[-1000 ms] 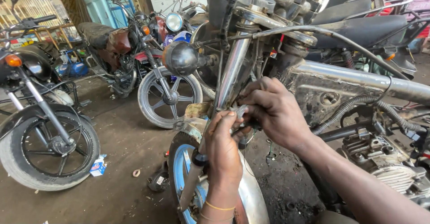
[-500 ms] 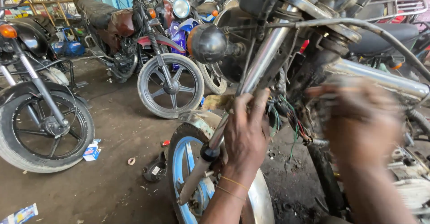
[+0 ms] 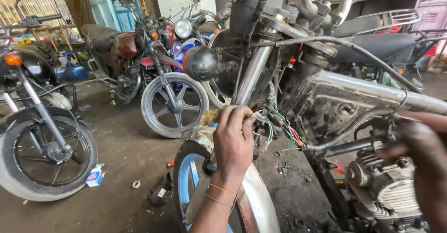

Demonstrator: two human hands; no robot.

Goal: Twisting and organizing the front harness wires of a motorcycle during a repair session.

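My left hand (image 3: 233, 140) is closed around the lower chrome fork tube (image 3: 253, 72) of a stripped motorcycle, just above the front mudguard (image 3: 253, 193) and blue-rimmed front wheel (image 3: 184, 177). A bundle of coloured wires (image 3: 281, 126) hangs loose right beside its fingers. My right hand (image 3: 426, 154) is blurred at the right edge, over the engine (image 3: 389, 191) and beside a black ribbed cable (image 3: 354, 128). Whether it holds anything is hidden by blur. The bare metal frame (image 3: 368, 91) runs above it.
Other motorcycles stand left and behind: one with a grey spoked wheel (image 3: 174, 105), another with a black tyre (image 3: 44, 156). A small box (image 3: 94, 176) and scraps lie on the dirty concrete floor (image 3: 121, 140).
My right hand has pulled away from the fork, moving right and down to the engine area. My left hand has stayed on the fork tube. The view shifted left and closer.
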